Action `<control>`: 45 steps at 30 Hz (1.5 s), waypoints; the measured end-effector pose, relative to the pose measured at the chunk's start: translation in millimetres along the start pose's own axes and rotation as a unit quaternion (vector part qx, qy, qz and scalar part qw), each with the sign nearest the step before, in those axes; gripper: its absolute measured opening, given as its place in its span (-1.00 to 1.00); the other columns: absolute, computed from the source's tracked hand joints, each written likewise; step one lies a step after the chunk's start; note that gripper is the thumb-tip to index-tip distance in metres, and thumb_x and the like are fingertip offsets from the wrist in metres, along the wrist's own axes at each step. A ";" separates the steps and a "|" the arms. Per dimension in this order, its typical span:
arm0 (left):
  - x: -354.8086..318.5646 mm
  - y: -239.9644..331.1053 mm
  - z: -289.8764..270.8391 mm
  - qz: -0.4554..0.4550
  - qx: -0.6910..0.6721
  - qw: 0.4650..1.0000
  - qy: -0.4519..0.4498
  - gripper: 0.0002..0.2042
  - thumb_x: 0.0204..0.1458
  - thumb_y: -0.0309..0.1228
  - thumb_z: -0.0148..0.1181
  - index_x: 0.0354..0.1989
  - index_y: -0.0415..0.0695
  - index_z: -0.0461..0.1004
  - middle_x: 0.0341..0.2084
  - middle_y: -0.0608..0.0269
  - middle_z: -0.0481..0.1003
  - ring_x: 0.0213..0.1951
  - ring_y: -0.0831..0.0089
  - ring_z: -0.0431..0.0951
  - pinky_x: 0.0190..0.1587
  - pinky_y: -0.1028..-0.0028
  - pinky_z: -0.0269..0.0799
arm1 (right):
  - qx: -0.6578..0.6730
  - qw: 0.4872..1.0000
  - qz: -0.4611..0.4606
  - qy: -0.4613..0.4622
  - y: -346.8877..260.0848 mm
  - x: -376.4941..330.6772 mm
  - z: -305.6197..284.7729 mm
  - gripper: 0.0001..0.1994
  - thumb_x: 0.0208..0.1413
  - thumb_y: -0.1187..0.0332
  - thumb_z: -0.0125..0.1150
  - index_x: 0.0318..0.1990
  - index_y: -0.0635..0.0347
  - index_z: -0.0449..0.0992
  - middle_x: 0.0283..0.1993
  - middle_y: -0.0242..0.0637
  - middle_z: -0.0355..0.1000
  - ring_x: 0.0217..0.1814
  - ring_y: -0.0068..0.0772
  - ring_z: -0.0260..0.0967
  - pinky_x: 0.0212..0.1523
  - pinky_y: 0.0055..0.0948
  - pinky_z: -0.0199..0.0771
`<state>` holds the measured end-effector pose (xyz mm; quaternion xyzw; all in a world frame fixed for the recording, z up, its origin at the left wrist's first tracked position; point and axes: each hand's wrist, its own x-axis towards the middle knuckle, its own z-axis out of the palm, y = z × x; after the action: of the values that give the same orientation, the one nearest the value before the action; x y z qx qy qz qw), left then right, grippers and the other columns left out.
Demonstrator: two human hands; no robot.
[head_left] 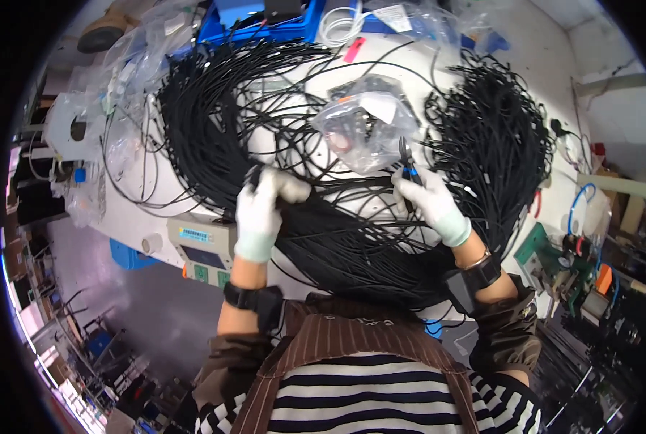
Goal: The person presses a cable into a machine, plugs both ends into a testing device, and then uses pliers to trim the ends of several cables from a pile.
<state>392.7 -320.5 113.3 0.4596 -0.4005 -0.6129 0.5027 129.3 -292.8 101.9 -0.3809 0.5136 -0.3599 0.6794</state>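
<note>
Both my hands wear white gloves. My right hand (pixel 436 206) is closed around a small pair of pliers (pixel 408 160) with dark jaws and blue on the handles; the jaws point away from me. My left hand (pixel 266 206) is closed at the near end of a thick bundle of black cables (pixel 211 137), with a black cable end (pixel 253 175) at its fingertips. Exactly how many cables it grips is hidden. Between the hands, more black cables (pixel 359 249) spread over the white table and hang toward my lap.
A large heap of black cables (pixel 493 137) lies at the right. Clear plastic bags (pixel 370 130) sit in the middle, beyond my hands. A blue bin (pixel 222 25) stands at the back. A beige box with a display (pixel 204 246) is at the near left edge, a green machine (pixel 536 253) at the right.
</note>
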 end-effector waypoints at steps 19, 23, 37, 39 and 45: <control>-63.8 -35.8 -35.7 -0.057 -0.127 0.989 0.053 -0.72 0.15 -0.31 -0.02 -0.60 -0.11 0.27 -0.89 0.46 0.08 -0.86 0.60 0.09 -0.71 0.48 0.27 | -0.757 0.614 -0.128 0.182 -74.9 101.9 -104.0 -0.81 -0.07 0.27 0.11 -0.34 0.14 0.51 -0.23 -0.10 0.41 -0.12 -0.12 0.36 -0.16 -0.25 0.36; -65.9 -42.6 -40.5 -0.064 -0.155 0.983 0.081 -0.74 0.16 -0.29 -0.03 -0.57 -0.10 0.28 -0.88 0.46 0.10 -0.86 0.60 0.10 -0.70 0.47 0.27 | -0.837 0.525 -0.100 0.120 -63.9 155.5 -127.4 -0.80 -0.09 0.31 0.11 -0.30 0.14 0.52 -0.22 -0.09 0.43 -0.10 -0.12 0.38 -0.18 -0.24 0.38; -59.4 -50.2 -48.8 -0.101 -0.159 0.975 0.115 -0.74 0.15 -0.27 -0.02 -0.57 -0.08 0.27 -0.86 0.46 0.11 -0.85 0.59 0.10 -0.68 0.45 0.29 | -0.713 0.665 -0.071 0.210 -88.0 149.9 -88.9 -0.86 -0.11 0.41 0.06 -0.39 0.16 0.54 -0.40 -0.06 0.48 -0.34 -0.09 0.46 -0.29 -0.25 0.44; -60.0 -52.4 -50.7 -0.091 -0.179 0.976 0.090 -0.72 0.15 -0.28 -0.03 -0.60 -0.08 0.26 -0.87 0.46 0.11 -0.85 0.59 0.11 -0.69 0.44 0.30 | -0.483 0.844 -0.142 0.184 -103.2 122.6 -65.6 -0.87 -0.16 0.43 0.13 -0.40 0.23 0.51 -0.52 -0.15 0.44 -0.45 -0.13 0.43 -0.34 -0.34 0.43; -55.8 -54.0 -53.4 -0.084 -0.171 0.979 0.075 -0.70 0.15 -0.31 -0.03 -0.65 -0.07 0.23 -0.90 0.46 0.09 -0.87 0.59 0.11 -0.67 0.43 0.33 | -0.571 0.744 -0.341 0.067 -97.5 73.8 -0.8 -0.88 -0.07 0.36 0.19 -0.41 0.20 0.50 -0.43 -0.24 0.44 -0.43 -0.23 0.42 -0.37 -0.40 0.43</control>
<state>435.0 -257.7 57.1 0.4438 -0.2112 -0.6762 0.5488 134.7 -401.8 157.0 -0.8221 0.5034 -0.2315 0.1312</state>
